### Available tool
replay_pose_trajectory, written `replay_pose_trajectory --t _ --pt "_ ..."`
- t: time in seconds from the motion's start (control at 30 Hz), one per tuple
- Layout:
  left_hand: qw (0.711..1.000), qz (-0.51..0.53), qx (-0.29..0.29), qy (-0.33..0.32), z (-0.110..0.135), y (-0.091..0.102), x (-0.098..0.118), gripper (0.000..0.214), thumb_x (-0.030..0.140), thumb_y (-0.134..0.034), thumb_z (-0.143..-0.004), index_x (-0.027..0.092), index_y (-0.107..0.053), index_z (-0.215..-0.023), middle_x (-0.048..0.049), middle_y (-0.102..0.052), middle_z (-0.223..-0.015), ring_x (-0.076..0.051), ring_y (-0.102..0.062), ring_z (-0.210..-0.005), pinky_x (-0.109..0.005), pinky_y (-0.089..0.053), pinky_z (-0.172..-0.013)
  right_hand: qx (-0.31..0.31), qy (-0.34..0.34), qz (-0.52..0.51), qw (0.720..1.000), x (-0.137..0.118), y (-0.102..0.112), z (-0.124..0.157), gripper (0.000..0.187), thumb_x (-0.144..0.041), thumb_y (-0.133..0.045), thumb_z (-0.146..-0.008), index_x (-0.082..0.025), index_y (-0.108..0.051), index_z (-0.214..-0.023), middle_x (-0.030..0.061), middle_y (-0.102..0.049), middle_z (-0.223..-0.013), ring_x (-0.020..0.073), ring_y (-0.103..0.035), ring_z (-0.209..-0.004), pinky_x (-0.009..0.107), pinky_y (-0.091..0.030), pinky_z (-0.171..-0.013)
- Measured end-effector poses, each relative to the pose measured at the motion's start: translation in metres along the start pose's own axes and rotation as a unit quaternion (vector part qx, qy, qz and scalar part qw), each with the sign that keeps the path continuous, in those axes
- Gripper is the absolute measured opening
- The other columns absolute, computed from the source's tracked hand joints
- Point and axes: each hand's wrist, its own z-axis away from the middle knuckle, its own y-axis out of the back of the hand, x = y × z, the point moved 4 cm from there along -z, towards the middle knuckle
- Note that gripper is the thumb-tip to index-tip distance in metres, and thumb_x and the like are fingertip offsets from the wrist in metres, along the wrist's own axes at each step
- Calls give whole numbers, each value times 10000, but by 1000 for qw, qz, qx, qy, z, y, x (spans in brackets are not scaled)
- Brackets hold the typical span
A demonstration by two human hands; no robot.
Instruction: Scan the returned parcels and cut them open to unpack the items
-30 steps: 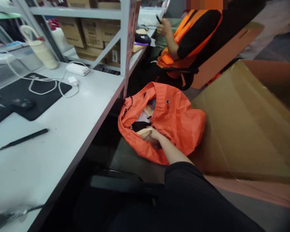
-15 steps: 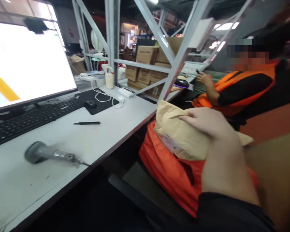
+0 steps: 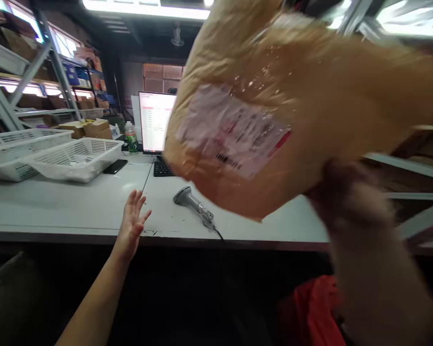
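In my right hand is a large tan padded mailer, raised high in front of me over the desk. The hand is blurred, but its fingers are closed on the mailer's lower edge. A creased white shipping label with a barcode faces me. My left hand is empty, fingers spread, above the desk's front edge. Between the hands, a grey barcode scanner lies on the white desk, its cable running over the front edge.
White plastic baskets stand at the left of the desk, a black phone beside them. Behind are a drink bottle, a monitor and a keyboard, partly covered by the mailer. A red bag is low at the right.
My right hand has lifted the mailer off the red bag and up over the desk. My view has swung left to face the desk, and my left hand has come into view.
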Motion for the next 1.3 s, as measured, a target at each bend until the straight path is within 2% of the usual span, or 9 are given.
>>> replay_pose_trajectory --t 0.2,0.33,0.47,0.57,0.73,0.83,0.93,1.1,1.3 --pt "977 157 103 103 10 61 51 876 885 -372 -794 197 -597 -1287 -137 -587 -1336 -382 -414 -1370 -548 -450 -1061 -149 -227 -151 950 90 -163 8 373 -431 -858 -599 -184 -648 -784 -12 -586 -639 87 -436 -491 192 -275 -401" --pt "978 92 134 131 14 88 50 853 732 -766 -630 164 -596 -1245 -149 -643 -1232 -388 -537 -1247 -511 -515 -992 -253 -259 -106 926 131 -208 1 378 -453 -806 -636 -166 -689 -852 28 -641 -718 102 -499 -545 202 -355 -442" --pt "969 0 226 100 9 97 25 700 325 -907 -576 173 -598 -1186 -107 -691 -1124 -282 -677 -982 -384 -585 -854 -237 -55 204 948 153 -191 -31 427 -483 -605 -822 -188 -699 -1117 123 -687 -1111 257 -640 -915 358 -541 -701" --pt "968 12 233 92 4 96 4 702 312 -872 -624 162 -578 -1244 -124 -680 -1167 -262 -680 -981 -336 -589 -816 -231 -6 395 889 173 -171 -34 670 -470 -640 -811 -167 -532 -1399 170 -612 -1300 316 -638 -1027 471 -520 -900" --pt "964 39 259 47 2 104 -18 1029 235 -833 -665 337 -280 -1527 -88 -556 -1408 -260 -596 -1211 -370 -548 -956 -330 -332 163 868 205 -159 5 876 -312 -615 -797 -259 -189 -1561 127 -652 -1219 175 -663 -655 299 -556 -545" --pt "956 7 289 45 4 110 -27 750 285 -814 -655 225 -557 -1358 -119 -606 -1340 -288 -592 -1212 -394 -526 -991 -286 -387 49 875 198 -158 10 785 -234 -618 -762 -269 -312 -1484 105 -662 -1202 100 -575 -531 212 -489 -433" --pt "951 -19 304 52 8 111 -32 530 336 -794 -660 162 -694 -1150 -132 -671 -1223 -295 -633 -1135 -410 -534 -971 -246 -376 35 893 179 -156 7 693 -255 -616 -785 -247 -387 -1440 119 -659 -1203 88 -542 -514 206 -475 -415" --pt "943 -21 330 20 17 99 -23 504 316 -785 -692 185 -700 -1171 -106 -682 -1215 -276 -648 -1110 -398 -542 -966 -278 -249 78 925 124 -155 12 870 -306 -647 -804 -346 -217 -1559 89 -646 -1220 120 -577 -566 249 -508 -461" --pt "936 -63 342 -41 31 79 2 440 310 -757 -777 212 -694 -1201 -72 -662 -1262 -283 -612 -1184 -438 -483 -1062 -382 -183 114 898 69 -155 45 911 -378 -637 -845 -299 -135 -1601 39 -676 -855 172 -600 -568 276 -511 -475"
